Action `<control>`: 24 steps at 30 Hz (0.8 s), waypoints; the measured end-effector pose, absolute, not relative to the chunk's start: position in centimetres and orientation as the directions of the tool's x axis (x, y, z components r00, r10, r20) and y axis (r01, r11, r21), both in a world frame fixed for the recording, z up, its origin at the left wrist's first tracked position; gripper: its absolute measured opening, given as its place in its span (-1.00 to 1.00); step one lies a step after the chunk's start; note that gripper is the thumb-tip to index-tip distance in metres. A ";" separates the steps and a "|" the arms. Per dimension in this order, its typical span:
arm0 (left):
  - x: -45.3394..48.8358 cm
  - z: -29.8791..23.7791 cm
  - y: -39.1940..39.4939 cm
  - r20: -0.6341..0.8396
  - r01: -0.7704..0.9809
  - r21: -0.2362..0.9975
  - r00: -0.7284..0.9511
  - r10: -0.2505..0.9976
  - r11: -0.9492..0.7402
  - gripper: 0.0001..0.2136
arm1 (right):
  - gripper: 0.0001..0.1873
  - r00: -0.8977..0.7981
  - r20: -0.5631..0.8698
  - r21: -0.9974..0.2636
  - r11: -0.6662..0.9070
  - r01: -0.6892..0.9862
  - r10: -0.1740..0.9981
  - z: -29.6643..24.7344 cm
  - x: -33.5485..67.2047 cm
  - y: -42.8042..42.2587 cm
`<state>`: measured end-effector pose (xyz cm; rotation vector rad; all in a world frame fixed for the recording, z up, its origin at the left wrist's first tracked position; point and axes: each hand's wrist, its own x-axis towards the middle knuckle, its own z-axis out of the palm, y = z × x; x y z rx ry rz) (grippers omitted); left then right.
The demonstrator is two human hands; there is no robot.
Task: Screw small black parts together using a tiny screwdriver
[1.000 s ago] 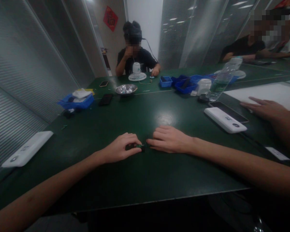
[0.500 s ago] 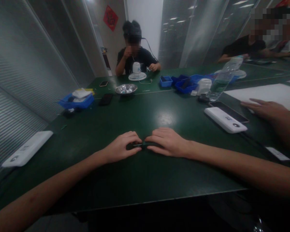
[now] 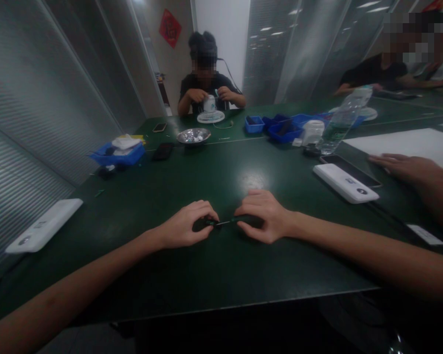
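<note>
My left hand (image 3: pixel 186 223) is closed in a pinch on a small dark piece (image 3: pixel 213 223) above the green table (image 3: pixel 221 275). Across from it, my right hand (image 3: pixel 263 215) is closed on the dark green end of what looks like a screwdriver (image 3: pixel 235 219). Its thin metal shaft (image 3: pixel 223 223) spans the gap between my hands, and its tip meets the dark piece or lies just beside it; I cannot tell which. My fingers cover most of both items.
White power banks lie at left (image 3: pixel 44 225) and right (image 3: pixel 346 183), beside a phone (image 3: pixel 350 170). Another person's hand (image 3: pixel 409 167) rests at right. A plastic bottle (image 3: pixel 341 123), blue bins (image 3: pixel 254 124), a blue tray (image 3: pixel 120 155) and a metal bowl (image 3: pixel 184 137) stand farther back. Opposite, a person handles a small white fan (image 3: pixel 210 116).
My right hand has moved right with the screwdriver-like tool, widening the gap and baring the thin shaft. My left hand has stayed nearly in place. The person opposite has lowered a hand to the fan.
</note>
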<state>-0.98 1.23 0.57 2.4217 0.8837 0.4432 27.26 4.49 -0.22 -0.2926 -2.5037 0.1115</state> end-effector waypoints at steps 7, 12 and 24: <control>-1.1 0.8 1.2 0.114 0.480 0.574 0.756 0.645 -0.664 -0.82 | -0.71 -0.838 0.468 -0.113 0.960 0.256 0.279 -0.2 26.5 4.4; -1.0 0.5 1.3 0.127 0.485 0.556 0.754 0.645 -0.675 -0.83 | -0.67 -0.860 0.427 -0.090 0.960 0.267 0.279 -0.1 26.3 4.4; -4.6 1.8 3.8 -0.009 0.470 0.635 0.798 0.603 -0.613 -0.76 | -0.70 -0.790 0.530 -0.191 0.951 0.244 0.309 0.0 27.0 4.4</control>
